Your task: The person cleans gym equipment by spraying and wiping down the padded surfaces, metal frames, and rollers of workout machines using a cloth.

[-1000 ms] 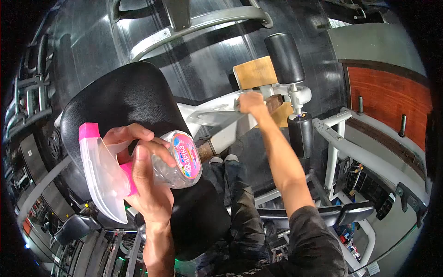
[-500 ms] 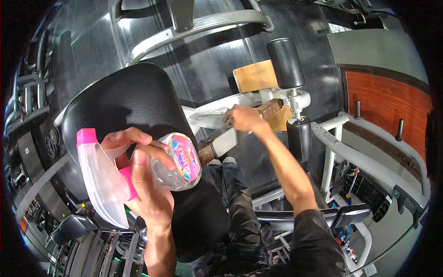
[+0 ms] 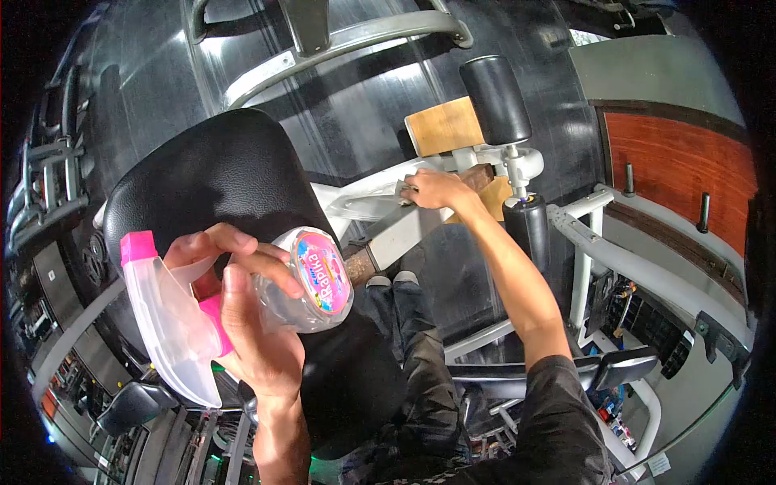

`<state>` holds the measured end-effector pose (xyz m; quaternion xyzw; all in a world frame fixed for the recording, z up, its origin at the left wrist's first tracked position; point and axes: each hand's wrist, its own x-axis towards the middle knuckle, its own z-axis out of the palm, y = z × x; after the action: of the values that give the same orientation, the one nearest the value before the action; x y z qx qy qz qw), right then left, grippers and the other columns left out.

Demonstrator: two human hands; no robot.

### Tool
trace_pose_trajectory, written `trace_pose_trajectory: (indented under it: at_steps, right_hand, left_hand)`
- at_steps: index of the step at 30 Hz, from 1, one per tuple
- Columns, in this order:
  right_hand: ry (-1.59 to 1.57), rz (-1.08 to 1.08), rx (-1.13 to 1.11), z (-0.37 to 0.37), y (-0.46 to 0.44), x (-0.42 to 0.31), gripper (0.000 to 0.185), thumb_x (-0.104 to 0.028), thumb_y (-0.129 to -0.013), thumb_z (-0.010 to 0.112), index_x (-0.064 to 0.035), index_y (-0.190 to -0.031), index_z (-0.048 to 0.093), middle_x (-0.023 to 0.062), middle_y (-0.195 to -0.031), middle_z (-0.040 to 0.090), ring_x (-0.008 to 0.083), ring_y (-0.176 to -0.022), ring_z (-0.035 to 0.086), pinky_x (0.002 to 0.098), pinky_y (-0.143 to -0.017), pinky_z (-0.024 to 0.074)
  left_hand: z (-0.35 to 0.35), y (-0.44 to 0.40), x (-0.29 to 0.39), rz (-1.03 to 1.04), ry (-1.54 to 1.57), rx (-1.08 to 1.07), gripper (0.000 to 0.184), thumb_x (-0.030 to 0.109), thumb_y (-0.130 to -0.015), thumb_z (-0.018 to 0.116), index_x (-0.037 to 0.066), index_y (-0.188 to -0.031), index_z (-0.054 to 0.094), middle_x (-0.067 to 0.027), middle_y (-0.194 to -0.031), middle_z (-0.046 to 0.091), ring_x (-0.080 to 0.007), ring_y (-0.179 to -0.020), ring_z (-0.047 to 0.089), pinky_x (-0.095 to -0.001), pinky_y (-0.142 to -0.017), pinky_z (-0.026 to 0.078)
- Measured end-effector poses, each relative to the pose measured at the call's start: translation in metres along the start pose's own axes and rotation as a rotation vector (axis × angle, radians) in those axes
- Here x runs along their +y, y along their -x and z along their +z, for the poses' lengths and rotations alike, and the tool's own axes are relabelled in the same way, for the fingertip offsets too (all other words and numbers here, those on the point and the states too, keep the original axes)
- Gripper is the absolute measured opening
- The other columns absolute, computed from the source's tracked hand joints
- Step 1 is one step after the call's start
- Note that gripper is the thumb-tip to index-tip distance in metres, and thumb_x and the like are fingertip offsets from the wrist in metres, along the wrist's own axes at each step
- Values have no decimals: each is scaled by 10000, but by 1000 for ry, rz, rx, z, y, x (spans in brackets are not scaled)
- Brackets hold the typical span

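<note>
Over a black padded seat (image 3: 218, 166), a spray bottle (image 3: 319, 275) was held crosswise in the left hand (image 3: 263, 352), pink nozzle (image 3: 139, 246) left, base right; farther right, the slanting pale beam (image 3: 408, 234) was overhung by the right hand (image 3: 439, 191), closed on what appeared to be grey cloth (image 3: 406, 191).

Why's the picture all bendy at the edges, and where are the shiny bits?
In the head view, straight things bow near the black corners, probably from a very wide lens; pale glare streaks the dark floor; the spray bottle's label looks sharp.
</note>
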<state>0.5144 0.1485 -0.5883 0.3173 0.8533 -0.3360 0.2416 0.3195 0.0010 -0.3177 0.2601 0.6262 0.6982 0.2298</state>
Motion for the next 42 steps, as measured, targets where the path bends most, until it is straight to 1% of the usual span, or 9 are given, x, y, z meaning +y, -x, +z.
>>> trace_pose_trajectory:
  at_steps: [7, 11, 13, 22, 24, 25, 29, 38, 42]
  right_hand:
    - [-89, -280, -241, 0, 8, -131, 360, -324, -867, 631, -98, -1143, 681, 108, -1265, 630, 273, -1227, 554, 373, -1067, 411]
    - [-399, -561, 31, 40, -2, -79, 323, -292, -896, 617, -94, -1141, 687, 125, -1291, 602, 339, -1216, 548, 391, -1072, 408]
    - [-158, -272, -130, -6, 4, -57, 252, -260, -892, 595, -159, -1086, 719, 161, -1168, 642, 362, -1033, 621, 446, -893, 503]
    - [208, 383, -80, -2, -13, -4, 307, -323, -840, 643, -115, -1047, 730, 149, -1156, 675, 334, -1113, 630, 464, -940, 494]
    - [67, 51, -229, 47, -34, -3, 300, -212, -802, 626, -77, -1056, 711, 136, -1203, 647, 321, -1192, 552, 486, -967, 464]
    - [-1, -146, 41, 10, 11, -53, 231, -248, -849, 620, -152, -1031, 725, 141, -987, 637, 380, -909, 595, 475, -825, 505]
    - [-288, -251, 36, 3, 28, -59, 257, -256, -855, 648, -135, -1072, 714, 115, -1148, 611, 364, -1095, 543, 453, -936, 457]
    - [123, 424, -8, 21, -25, 49, 292, -263, -865, 581, -164, -1108, 710, 121, -1156, 645, 377, -1131, 575, 476, -929, 483]
    - [100, 182, 440, 33, 32, -31, 270, -181, -814, 591, -161, -1055, 712, 111, -1071, 612, 340, -1024, 547, 451, -852, 491]
  left_hand:
    - [2, 0, -3, 50, -9, -42, 309, 87, -958, 470, -28, -1236, 398, -186, -947, 546, -179, -527, 565, -339, -589, 497]
    - [1, 1, -1, 39, -15, -91, 317, 144, -993, 450, 11, -1281, 449, -140, -1040, 535, -138, -593, 526, -374, -732, 476]
    - [0, 1, 1, 32, 1, -87, 316, 140, -990, 451, 9, -1278, 446, -141, -1036, 535, -139, -591, 527, -377, -730, 475]
    - [4, 2, 6, -13, -67, -78, 330, 108, -943, 464, -12, -1248, 433, -155, -970, 547, -156, -583, 534, -370, -670, 498]
    - [5, 2, 6, -27, -84, -70, 329, 103, -940, 464, -12, -1247, 432, -155, -970, 546, -157, -581, 534, -371, -671, 498]
    - [5, 3, 4, -33, -85, -84, 326, 107, -943, 462, -9, -1247, 433, -154, -972, 545, -155, -583, 533, -369, -672, 496]
    - [5, 4, 2, 14, -38, -99, 314, 116, -960, 447, 0, -1252, 433, -144, -987, 544, -147, -588, 528, -368, -689, 487]
    - [9, 5, -2, 48, 9, -30, 305, 94, -951, 502, -22, -1219, 414, -176, -932, 546, -174, -512, 561, -333, -589, 497]
    - [6, 10, 0, 11, 42, -114, 308, 123, -977, 455, 8, -1262, 443, -129, -995, 544, -136, -586, 522, -369, -711, 482]
